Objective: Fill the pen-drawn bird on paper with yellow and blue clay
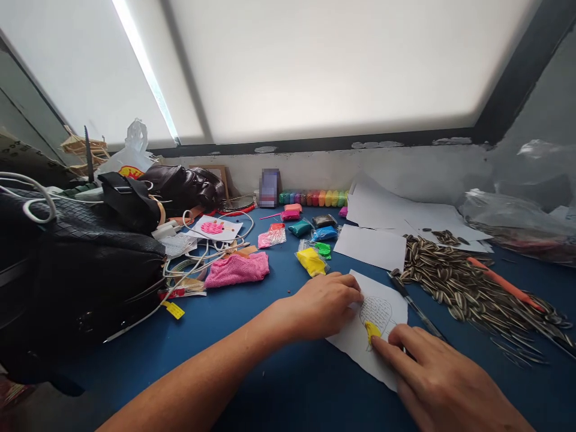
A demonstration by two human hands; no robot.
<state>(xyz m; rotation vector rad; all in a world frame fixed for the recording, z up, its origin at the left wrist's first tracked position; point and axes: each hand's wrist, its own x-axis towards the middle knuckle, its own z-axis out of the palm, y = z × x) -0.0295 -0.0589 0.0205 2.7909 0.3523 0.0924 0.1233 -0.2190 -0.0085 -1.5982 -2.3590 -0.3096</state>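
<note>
Though both grips unclear, left hand (326, 304) on paper (354, 348), right hand (443, 378) on yellow clay (371, 330).

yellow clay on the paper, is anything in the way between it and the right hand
Nothing visible: a fingertip of the right hand already touches the yellow clay. The left hand is at the paper's left side, and the pen lies to the right, neither between them.

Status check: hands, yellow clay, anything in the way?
Left hand on paper. Right hand touching yellow clay on the drawing. Pen and sunflower seeds right of the paper, off the drawing.
</note>
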